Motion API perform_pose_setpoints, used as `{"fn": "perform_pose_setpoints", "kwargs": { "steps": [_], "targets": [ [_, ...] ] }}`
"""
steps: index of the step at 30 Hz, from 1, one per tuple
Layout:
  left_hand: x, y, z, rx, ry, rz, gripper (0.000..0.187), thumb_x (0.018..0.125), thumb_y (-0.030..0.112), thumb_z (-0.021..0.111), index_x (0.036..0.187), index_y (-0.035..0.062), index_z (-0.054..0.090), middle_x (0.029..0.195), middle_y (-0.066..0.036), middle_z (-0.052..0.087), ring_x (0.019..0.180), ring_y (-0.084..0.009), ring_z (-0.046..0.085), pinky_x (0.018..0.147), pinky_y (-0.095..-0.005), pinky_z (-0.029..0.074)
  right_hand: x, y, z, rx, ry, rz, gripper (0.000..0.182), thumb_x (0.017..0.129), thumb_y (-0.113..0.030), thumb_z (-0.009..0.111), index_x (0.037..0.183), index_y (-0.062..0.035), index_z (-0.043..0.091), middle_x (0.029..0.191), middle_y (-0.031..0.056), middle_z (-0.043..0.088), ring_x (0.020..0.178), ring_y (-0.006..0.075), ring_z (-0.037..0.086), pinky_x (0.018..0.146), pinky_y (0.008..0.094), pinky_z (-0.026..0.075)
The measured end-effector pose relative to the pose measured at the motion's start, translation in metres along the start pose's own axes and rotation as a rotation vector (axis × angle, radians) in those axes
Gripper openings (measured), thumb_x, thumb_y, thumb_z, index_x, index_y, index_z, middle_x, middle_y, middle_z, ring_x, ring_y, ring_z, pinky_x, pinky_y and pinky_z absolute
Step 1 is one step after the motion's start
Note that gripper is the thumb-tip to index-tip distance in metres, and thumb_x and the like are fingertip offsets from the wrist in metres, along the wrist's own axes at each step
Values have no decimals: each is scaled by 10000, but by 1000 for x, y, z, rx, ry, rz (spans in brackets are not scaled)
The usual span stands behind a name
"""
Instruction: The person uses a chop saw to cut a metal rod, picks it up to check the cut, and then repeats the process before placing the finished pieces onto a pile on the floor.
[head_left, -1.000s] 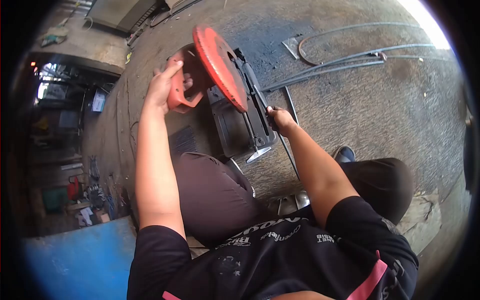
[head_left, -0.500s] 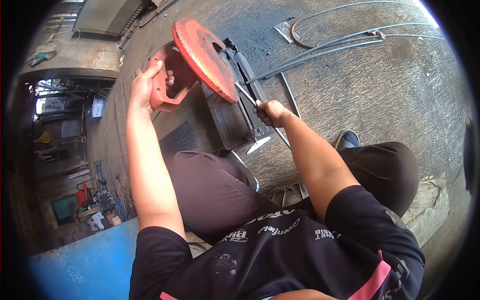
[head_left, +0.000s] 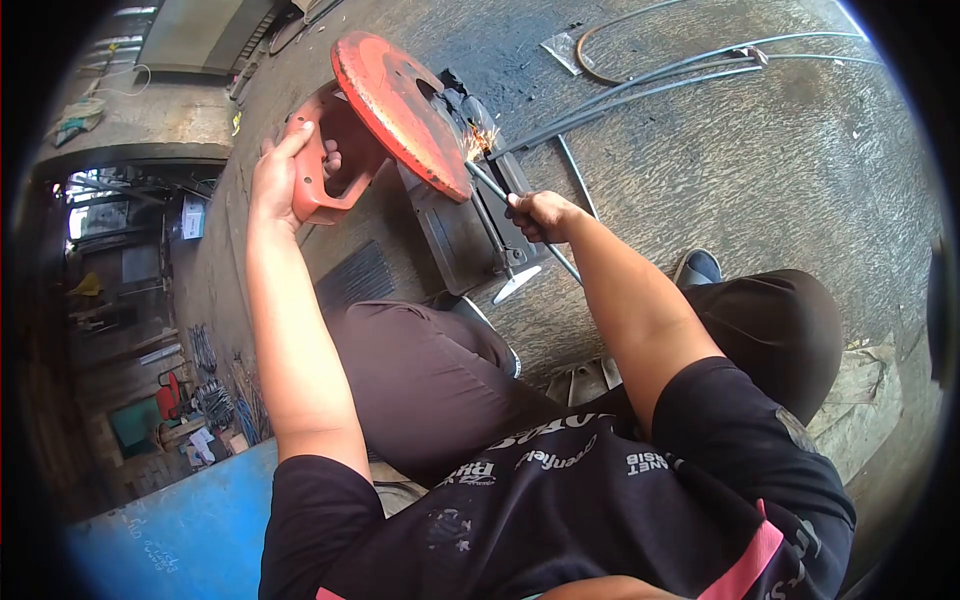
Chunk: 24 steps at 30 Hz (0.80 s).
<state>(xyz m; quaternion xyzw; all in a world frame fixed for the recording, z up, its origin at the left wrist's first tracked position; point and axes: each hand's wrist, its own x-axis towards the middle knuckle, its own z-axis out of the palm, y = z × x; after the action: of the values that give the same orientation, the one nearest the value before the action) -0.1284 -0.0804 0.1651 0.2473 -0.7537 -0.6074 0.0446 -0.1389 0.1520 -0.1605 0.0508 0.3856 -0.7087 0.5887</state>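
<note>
My left hand [head_left: 285, 175] is wrapped round the handle of a red cut-off saw [head_left: 400, 115], whose round guard hides most of the cutting disc. Orange sparks [head_left: 480, 140] fly out beside the guard's lower right edge. My right hand [head_left: 540, 216] is closed on a thin metal rod [head_left: 563, 262], which runs up under the guard to the saw. The saw's dark base [head_left: 440, 225] stands on the floor between my legs, with a clamp screw and a pale crank handle [head_left: 517, 285] at its near end.
Several long metal rods [head_left: 640, 92] lie on the concrete floor to the right, near a small plastic bag [head_left: 562, 52]. A dark ribbed mat [head_left: 358, 278] is left of the base. Tools and coiled wire [head_left: 212, 400] sit at the lower left beside a blue panel [head_left: 190, 520].
Sparks have appeared at the saw's cutting point. The saw's guard and my left hand have shifted slightly up and left in view; the rod stays in my right hand.
</note>
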Motion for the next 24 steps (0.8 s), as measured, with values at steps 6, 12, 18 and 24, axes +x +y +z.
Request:
{"fn": "perform_pose_setpoints", "kwargs": {
  "steps": [6, 12, 18, 24],
  "targets": [
    [2, 0, -2, -7, -36, -3, 463, 878, 166, 641, 1195, -17, 358, 906, -180, 609, 743, -226, 637, 611, -322, 559, 3, 0, -4, -108, 81, -42, 288, 968, -354, 521, 897, -75, 539, 622, -11, 401, 476, 113, 327, 449, 309, 294],
    [0, 0, -2, -7, -22, -11, 460, 875, 158, 644, 1182, -25, 354, 910, -172, 603, 749, -222, 636, 624, -324, 566, 11, 2, -7, -104, 93, -72, 282, 960, -343, 535, 886, -72, 533, 632, 1, 439, 473, 123, 371, 447, 315, 332],
    [1, 0, -1, -19, -22, -6, 457, 876, 152, 640, 1189, -12, 351, 946, -180, 593, 763, -223, 637, 624, -329, 568, 13, 3, -10, -129, 108, -73, 260, 938, -313, 581, 887, -66, 520, 647, 23, 478, 497, 138, 429, 445, 329, 372],
    [5, -2, -5, -19, -21, -14, 603, 871, 144, 643, 1302, 6, 243, 966, -183, 587, 773, -226, 637, 621, -335, 568, 14, 2, -6, -226, 150, -144, 282, 932, -305, 591, 876, -48, 490, 635, 55, 483, 500, 164, 453, 438, 352, 390]
  ]
}}
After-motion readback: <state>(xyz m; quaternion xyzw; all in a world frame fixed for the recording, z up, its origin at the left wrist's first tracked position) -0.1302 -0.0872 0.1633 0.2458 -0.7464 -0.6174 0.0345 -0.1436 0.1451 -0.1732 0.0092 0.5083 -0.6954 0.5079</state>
